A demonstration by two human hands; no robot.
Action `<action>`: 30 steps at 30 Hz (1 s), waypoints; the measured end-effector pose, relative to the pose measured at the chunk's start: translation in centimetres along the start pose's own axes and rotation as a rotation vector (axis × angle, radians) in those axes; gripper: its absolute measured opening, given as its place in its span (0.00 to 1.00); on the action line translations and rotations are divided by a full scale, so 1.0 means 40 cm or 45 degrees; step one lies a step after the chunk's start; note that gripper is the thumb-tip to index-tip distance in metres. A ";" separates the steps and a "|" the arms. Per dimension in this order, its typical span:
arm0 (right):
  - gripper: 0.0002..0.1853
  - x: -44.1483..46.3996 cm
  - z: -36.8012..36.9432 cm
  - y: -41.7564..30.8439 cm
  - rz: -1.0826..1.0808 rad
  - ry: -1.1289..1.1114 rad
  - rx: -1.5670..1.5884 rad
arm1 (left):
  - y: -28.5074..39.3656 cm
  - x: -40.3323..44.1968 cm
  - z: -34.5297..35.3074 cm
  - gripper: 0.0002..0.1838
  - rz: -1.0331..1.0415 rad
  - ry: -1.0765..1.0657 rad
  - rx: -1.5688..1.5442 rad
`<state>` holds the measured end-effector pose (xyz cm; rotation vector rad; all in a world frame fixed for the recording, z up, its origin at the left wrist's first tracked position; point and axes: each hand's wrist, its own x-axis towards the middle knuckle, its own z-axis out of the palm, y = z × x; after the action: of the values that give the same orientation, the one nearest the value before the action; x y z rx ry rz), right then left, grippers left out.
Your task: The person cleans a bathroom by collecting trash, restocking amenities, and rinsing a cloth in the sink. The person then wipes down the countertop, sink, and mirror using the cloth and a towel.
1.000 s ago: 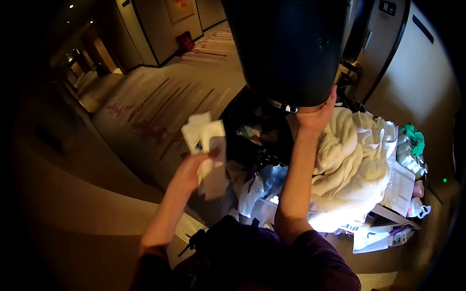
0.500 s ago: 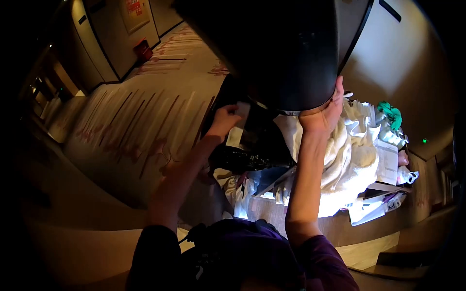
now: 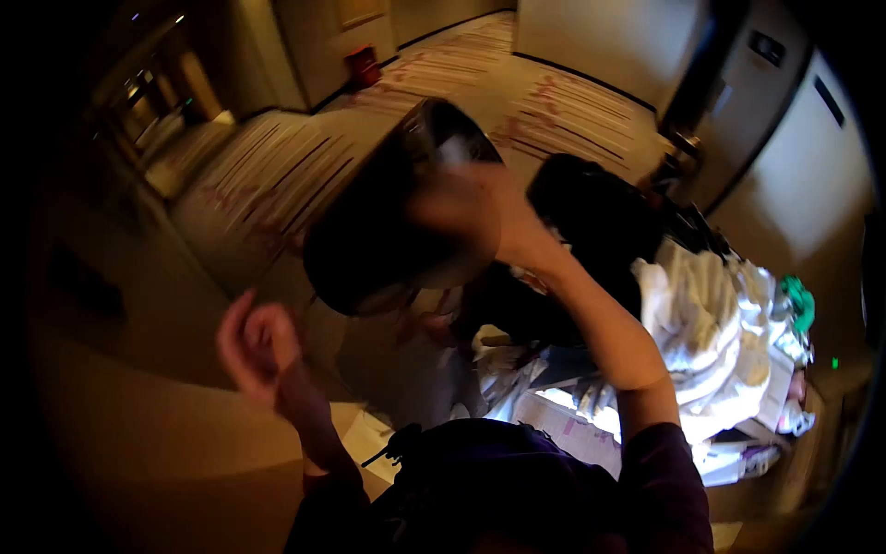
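A black bin (image 3: 378,222) lies tilted in the air left of centre, its rim toward the upper right. My right hand (image 3: 471,212), blurred by motion, is on the bin's near side by the rim. Below and left of the bin, my left hand (image 3: 260,346) is raised with curled, blurred fingers and no object seen in it; it is apart from the bin. A black bag (image 3: 591,208) hangs at the cart's left end. White linen (image 3: 706,323) is heaped on the cart to the right.
Beyond the bin runs a striped carpet (image 3: 277,171). A red container (image 3: 363,66) stands by the far wall. A green cloth (image 3: 796,303) and papers sit at the cart's right end. A pale door (image 3: 817,148) is at the upper right.
The bin has come down and to the left, tipping onto its side, with my right hand. My left hand has moved back from the black bag, and the white paper it held is gone from it.
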<state>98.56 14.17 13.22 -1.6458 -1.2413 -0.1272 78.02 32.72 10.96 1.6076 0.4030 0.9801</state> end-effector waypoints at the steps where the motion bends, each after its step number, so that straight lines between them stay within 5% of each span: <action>1: 0.13 0.001 0.060 0.019 0.002 -0.065 0.125 | -0.047 0.037 -0.022 0.35 -0.309 -0.152 0.184; 4: 0.12 -0.060 0.278 0.098 -0.344 -0.252 -0.162 | -0.225 0.040 -0.106 0.45 -0.904 -0.459 0.134; 6: 0.11 -0.118 0.380 0.075 -0.113 -0.606 -0.314 | -0.277 -0.016 -0.136 0.46 -1.113 -0.416 -0.038; 8: 0.12 -0.183 0.472 0.092 -0.167 -0.859 -0.296 | -0.376 -0.098 -0.182 0.47 -1.340 -0.326 -0.223; 9: 0.12 -0.221 0.488 0.105 -0.185 -0.955 -0.412 | -0.466 -0.132 -0.185 0.45 -1.429 -0.461 -0.294; 12: 0.13 -0.330 0.560 0.151 -0.346 -1.095 -0.310 | -0.529 -0.274 -0.154 0.24 -1.348 -0.318 -0.320; 14: 0.17 -0.358 0.561 0.149 -0.422 -1.363 -0.362 | -0.526 -0.332 -0.152 0.24 -1.500 -0.070 -0.367; 21: 0.16 -0.197 0.373 0.174 -0.794 -0.982 -0.357 | -0.589 -0.495 -0.154 0.33 -1.446 0.087 -0.542; 23: 0.17 -0.105 0.187 0.118 -0.305 -0.934 -0.482 | -0.614 -0.544 -0.157 0.34 -1.415 0.075 -0.625; 26: 0.11 -0.080 -0.040 0.110 -0.257 -0.676 -0.779 | -0.680 -0.636 -0.196 0.40 -1.486 0.064 -0.531; 30: 0.11 -0.230 -0.299 0.119 -0.083 -0.876 -1.285 | -0.614 -0.751 -0.215 0.37 -1.535 0.176 -0.372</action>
<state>103.39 -0.60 10.21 -2.6511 -1.9249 -0.2717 59.55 23.88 -23.12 0.7643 1.0928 0.1821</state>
